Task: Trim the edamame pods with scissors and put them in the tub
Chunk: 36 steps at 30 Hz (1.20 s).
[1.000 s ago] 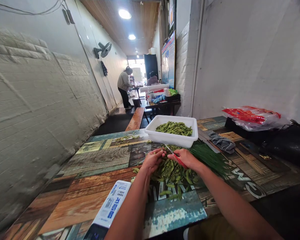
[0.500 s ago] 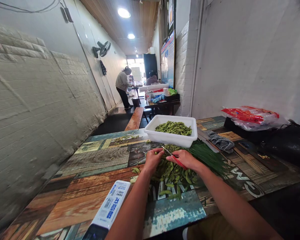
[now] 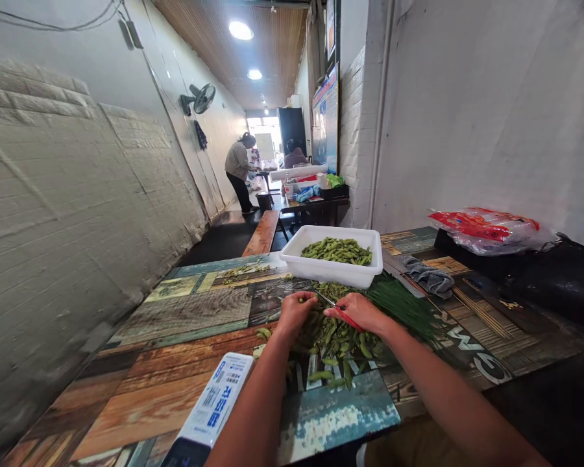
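Observation:
Red-handled scissors [image 3: 349, 319] are gripped in my right hand [image 3: 357, 311], their metal blades pointing up and left toward my left hand. My left hand [image 3: 296, 310] is closed in a pinch around a green edamame pod, mostly hidden by the fingers. Beneath both hands a heap of edamame pods [image 3: 333, 344] lies loose on the patterned table. Just beyond them stands a white plastic tub [image 3: 331, 267] with many trimmed pods [image 3: 338, 251] inside. A bundle of long green chives [image 3: 403, 305] lies right of my right hand.
A white box with blue print [image 3: 217, 399] lies by my left forearm. At right are a grey cloth [image 3: 428, 277], wooden skewers [image 3: 481, 312] and a red-and-clear plastic package [image 3: 491, 227]. Farther off are a wooden bench [image 3: 263, 233] and a person standing bent over [image 3: 238, 170].
My left hand has shifted slightly left, away from the scissor tips. The scissors stay in my right hand, and the view has tilted very slightly.

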Available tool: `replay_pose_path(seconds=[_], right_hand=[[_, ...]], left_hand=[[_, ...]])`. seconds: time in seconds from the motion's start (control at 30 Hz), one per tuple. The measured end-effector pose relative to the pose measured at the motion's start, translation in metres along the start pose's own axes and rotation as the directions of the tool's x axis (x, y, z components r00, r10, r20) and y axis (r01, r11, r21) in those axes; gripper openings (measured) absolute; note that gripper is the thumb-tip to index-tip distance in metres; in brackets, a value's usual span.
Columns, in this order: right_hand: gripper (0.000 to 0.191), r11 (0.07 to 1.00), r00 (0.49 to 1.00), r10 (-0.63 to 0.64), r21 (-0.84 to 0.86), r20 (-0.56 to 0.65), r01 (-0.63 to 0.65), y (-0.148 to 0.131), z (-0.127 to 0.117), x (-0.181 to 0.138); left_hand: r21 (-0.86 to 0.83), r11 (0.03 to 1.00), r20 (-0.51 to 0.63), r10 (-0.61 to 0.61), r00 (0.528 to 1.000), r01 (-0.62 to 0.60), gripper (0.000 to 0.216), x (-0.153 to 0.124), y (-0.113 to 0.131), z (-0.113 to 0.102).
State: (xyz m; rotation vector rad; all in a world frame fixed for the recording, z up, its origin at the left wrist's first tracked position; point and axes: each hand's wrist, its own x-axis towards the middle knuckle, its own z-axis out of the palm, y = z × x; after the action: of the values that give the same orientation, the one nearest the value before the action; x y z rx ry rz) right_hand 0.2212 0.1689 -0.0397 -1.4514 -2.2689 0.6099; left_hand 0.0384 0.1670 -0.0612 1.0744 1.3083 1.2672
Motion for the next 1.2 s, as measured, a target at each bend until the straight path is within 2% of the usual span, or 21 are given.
replay_pose_path(seconds=[0.07,0.17,0.27,0.4,0.53,0.6,0.67,0.83,1.07,1.2], right_hand=[[0.062,0.999,0.999,-0.007,0.039,-0.042,0.009,0.001,-0.001,0.001],[0.062,0.995,0.997,-0.01,0.102,-0.079,0.019,0.0,-0.003,0.001],[0.061,0.993,0.999,0.011,0.117,-0.037,-0.006,-0.002,-0.003,0.001],[0.062,0.997,1.0,0.019,0.081,-0.015,-0.018,-0.003,-0.001,0.0],[0.063,0.997,0.999,0.033,0.074,-0.004,-0.033,-0.006,-0.002,-0.001],[0.064,0.996,0.999,0.033,0.081,-0.003,-0.033,-0.008,-0.003,-0.001],[0.064,0.994,1.0,0.028,0.102,0.001,-0.028,-0.009,-0.004,-0.002],[0.063,0.983,1.0,0.012,0.185,-0.008,-0.01,-0.008,-0.004,-0.002],[0.062,0.977,1.0,-0.016,0.21,-0.022,0.02,-0.006,-0.002,-0.001],[0.064,0.987,1.0,-0.028,0.156,-0.009,0.029,-0.009,0.001,-0.002]], left_hand=[[-0.177,0.983,-0.005,-0.044,0.999,0.042,0.039,0.002,0.003,-0.003],[-0.422,0.895,0.078,-0.123,0.989,0.145,0.039,0.004,0.009,-0.009],[-0.507,0.821,0.171,-0.204,0.964,0.263,0.025,0.007,0.014,-0.011],[-0.594,0.731,0.194,-0.277,0.941,0.337,0.012,0.006,0.019,-0.008],[-0.553,0.712,0.297,-0.316,0.901,0.432,0.007,0.002,0.021,-0.005],[-0.527,0.726,0.322,-0.311,0.894,0.442,0.005,0.0,0.021,-0.003],[-0.515,0.756,0.311,-0.275,0.91,0.405,0.008,-0.002,0.021,-0.002],[-0.477,0.825,0.275,-0.187,0.943,0.303,0.03,-0.006,0.02,0.001],[-0.407,0.881,0.285,-0.126,0.95,0.24,0.03,-0.006,0.017,0.003],[-0.238,0.958,0.291,-0.087,0.953,0.16,0.04,-0.008,0.014,0.002]])
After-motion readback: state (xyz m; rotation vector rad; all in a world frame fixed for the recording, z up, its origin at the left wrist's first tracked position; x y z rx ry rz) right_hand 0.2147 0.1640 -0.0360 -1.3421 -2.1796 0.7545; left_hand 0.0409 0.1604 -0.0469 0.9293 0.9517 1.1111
